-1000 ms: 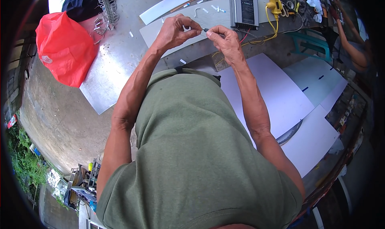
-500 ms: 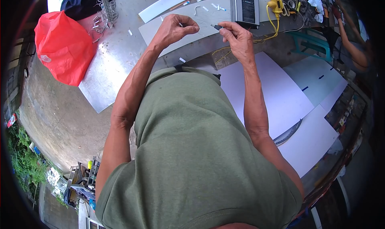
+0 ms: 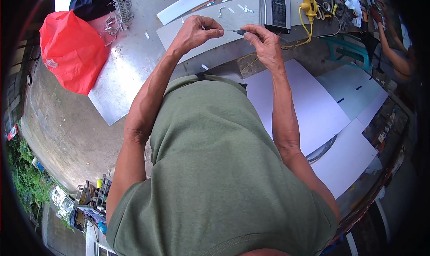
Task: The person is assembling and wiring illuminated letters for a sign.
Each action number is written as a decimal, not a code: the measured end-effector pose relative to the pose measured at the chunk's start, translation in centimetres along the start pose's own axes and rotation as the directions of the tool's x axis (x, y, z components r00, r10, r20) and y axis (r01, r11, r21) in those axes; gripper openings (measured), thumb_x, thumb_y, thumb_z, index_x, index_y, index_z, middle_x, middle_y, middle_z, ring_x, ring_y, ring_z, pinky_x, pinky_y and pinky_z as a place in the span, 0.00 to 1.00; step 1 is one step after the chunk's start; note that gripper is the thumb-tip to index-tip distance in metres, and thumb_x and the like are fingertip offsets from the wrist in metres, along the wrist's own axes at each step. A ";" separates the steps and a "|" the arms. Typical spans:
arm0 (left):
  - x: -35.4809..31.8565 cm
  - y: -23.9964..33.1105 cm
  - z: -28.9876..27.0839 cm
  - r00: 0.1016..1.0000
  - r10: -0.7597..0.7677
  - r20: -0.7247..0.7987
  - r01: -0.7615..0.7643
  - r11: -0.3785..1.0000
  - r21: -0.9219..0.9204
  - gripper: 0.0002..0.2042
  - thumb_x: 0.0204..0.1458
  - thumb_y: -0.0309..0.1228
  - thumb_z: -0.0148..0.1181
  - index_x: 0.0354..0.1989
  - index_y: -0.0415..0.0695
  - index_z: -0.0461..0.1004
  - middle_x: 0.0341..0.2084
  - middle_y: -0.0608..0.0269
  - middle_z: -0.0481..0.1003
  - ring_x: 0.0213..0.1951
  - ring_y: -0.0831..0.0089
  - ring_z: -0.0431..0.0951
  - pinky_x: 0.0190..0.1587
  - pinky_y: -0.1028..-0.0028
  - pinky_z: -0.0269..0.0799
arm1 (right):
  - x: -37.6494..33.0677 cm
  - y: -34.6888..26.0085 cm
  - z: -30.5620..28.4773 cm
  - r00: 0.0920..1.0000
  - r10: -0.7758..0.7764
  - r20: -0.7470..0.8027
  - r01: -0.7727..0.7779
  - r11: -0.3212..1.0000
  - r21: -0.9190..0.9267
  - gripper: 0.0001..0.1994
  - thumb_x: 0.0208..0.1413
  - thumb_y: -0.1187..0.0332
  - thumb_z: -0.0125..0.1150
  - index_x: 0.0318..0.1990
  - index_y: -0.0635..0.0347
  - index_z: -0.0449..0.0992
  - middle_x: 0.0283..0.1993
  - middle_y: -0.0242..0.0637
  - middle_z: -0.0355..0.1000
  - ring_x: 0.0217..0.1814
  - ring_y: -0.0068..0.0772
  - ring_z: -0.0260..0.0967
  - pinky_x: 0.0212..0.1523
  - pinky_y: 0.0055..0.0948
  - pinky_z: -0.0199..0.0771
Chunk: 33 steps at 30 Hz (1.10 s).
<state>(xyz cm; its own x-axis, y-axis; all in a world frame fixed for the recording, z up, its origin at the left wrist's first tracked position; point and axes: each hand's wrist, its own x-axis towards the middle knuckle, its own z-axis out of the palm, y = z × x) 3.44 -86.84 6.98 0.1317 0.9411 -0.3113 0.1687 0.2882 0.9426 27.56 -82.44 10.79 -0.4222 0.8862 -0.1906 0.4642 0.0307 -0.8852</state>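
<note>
Over the front edge of the bench [image 3: 117, 72], my left hand [image 3: 199, 32] is closed in a pinch. A small whitish bit shows at its fingers, too small to name. To the right, my right hand [image 3: 264, 43] grips a small black piece with a thin metal tip [image 3: 240, 32] between thumb and fingers. The tip points left toward my left hand, with a small gap between them. Under both hands lies a pale grey board [image 3: 244, 15] with thin wires and small white pieces scattered on it. A silver box with a dark label [image 3: 277, 12] stands just beyond my right hand.
A red plastic bag [image 3: 74, 54] sits at the left, beside a bundle of wired modules [image 3: 121, 14]. At the right are a yellow socket with cable [image 3: 309, 7], a teal stool [image 3: 347, 50] and another person's arm [image 3: 394, 54]. White sheets [image 3: 300, 103] lie lower right.
My right hand has shifted very slightly left, bringing the tip a little closer to my left hand. My left hand has barely moved.
</note>
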 end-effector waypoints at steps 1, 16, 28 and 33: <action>0.0 0.0 0.0 1.000 0.006 0.004 -0.006 1.000 0.006 0.12 0.52 0.37 0.69 0.37 0.41 0.85 0.29 0.64 0.82 0.34 0.76 0.78 0.43 0.72 0.73 | 0.0 0.0 0.0 1.000 -0.001 0.000 0.001 1.000 0.000 0.10 0.59 0.70 0.65 0.48 0.57 0.83 0.35 0.30 0.80 0.33 0.18 0.70 0.35 0.23 0.70; 0.0 0.1 0.0 0.999 0.015 0.034 -0.016 0.999 0.031 0.13 0.51 0.37 0.69 0.37 0.40 0.85 0.29 0.62 0.82 0.34 0.75 0.78 0.42 0.72 0.74 | 0.1 -0.3 0.0 0.999 -0.009 0.044 0.011 0.999 -0.047 0.09 0.59 0.69 0.64 0.47 0.56 0.83 0.38 0.31 0.81 0.36 0.22 0.74 0.37 0.26 0.73; 0.1 0.0 0.3 0.994 -0.034 0.102 0.039 0.998 -0.047 0.14 0.52 0.38 0.70 0.40 0.40 0.84 0.30 0.61 0.82 0.37 0.74 0.79 0.45 0.72 0.73 | -0.2 -1.2 0.7 0.963 -0.223 0.149 0.249 0.949 -0.193 0.14 0.60 0.69 0.64 0.53 0.56 0.80 0.40 0.30 0.77 0.35 0.21 0.70 0.35 0.24 0.70; 0.0 0.1 0.4 0.991 -0.046 0.125 0.055 0.996 -0.068 0.14 0.53 0.39 0.70 0.40 0.40 0.84 0.31 0.62 0.82 0.36 0.74 0.78 0.43 0.72 0.71 | -0.7 -1.3 0.8 0.953 -0.184 0.239 0.243 0.938 -0.247 0.17 0.57 0.68 0.67 0.55 0.58 0.79 0.41 0.30 0.75 0.32 0.20 0.68 0.33 0.25 0.70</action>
<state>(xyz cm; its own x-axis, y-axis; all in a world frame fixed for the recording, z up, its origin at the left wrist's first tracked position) 3.80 -86.87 7.01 0.2452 0.8973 -0.3671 0.1085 0.3509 0.9301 26.59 -83.48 11.72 -0.6741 0.7288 -0.1200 0.5252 0.3586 -0.7718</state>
